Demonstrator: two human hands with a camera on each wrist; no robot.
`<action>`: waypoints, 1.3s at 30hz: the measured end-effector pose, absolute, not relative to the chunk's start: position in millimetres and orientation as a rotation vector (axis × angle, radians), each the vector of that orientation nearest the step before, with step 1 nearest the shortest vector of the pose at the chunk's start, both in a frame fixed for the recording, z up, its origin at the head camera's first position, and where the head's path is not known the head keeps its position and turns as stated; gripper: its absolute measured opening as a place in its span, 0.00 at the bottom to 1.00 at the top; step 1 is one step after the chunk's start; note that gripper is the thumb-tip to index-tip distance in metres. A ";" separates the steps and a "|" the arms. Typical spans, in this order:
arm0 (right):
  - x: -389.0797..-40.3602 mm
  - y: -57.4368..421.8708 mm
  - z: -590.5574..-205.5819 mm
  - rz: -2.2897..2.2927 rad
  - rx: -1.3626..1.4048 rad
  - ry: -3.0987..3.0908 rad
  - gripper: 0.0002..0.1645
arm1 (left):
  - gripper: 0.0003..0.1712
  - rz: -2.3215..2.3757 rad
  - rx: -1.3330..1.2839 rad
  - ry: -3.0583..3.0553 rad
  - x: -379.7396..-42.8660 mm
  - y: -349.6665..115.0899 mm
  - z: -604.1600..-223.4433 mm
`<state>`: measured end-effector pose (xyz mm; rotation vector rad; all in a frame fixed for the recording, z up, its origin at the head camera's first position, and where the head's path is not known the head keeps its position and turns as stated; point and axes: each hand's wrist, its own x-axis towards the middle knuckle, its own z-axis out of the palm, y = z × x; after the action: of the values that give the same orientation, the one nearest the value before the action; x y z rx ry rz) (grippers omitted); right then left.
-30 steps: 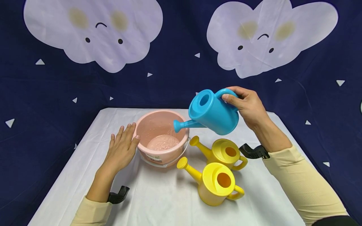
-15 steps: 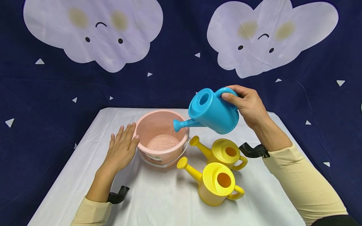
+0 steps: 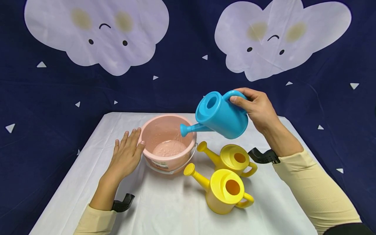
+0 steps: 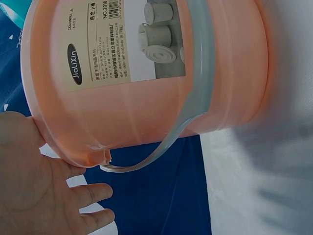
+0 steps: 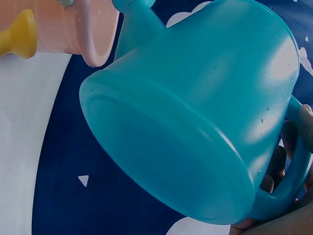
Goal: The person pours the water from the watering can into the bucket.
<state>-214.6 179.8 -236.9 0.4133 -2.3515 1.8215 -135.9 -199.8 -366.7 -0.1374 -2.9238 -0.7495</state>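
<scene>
My right hand (image 3: 258,109) grips the handle of a blue watering can (image 3: 224,119), held in the air and tilted with its spout down to the left. The spout's rose (image 3: 184,130) hangs over a pink bucket (image 3: 149,130), and thin streams of water fall from it into the bucket. Shallow water (image 3: 168,148) covers the bucket's bottom. My left hand (image 3: 126,155) lies with straight fingers against the bucket's left rim. In the left wrist view, those fingers (image 4: 95,195) extend beside the rim, near the root of the pale bucket handle (image 4: 195,93).
Two yellow watering cans stand right of the bucket: a nearer one (image 3: 218,202) and a farther one (image 3: 226,155), spouts pointing left. A white cloth (image 3: 164,209) covers the table. Behind it hangs a dark blue backdrop (image 3: 188,91) with clouds.
The blue watering can and my right hand have risen very slightly, with water still falling from the spout. My left hand and the bucket have stayed in place.
</scene>
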 end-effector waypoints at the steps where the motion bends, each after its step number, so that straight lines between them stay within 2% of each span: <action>1: -214.6 179.6 -236.7 1.821 0.414 -2.352 0.19 | 0.36 -0.749 -0.137 -2.923 -135.7 -199.7 -366.7; 39: -216.7 175.3 -235.5 1.739 0.391 -2.422 0.23 | 0.36 -0.728 -0.133 -2.939 -137.8 -199.7 -365.7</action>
<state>-216.7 175.3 -235.5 0.3911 -2.4221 1.7386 -137.8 -199.7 -365.7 -0.1325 -2.9389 -0.7276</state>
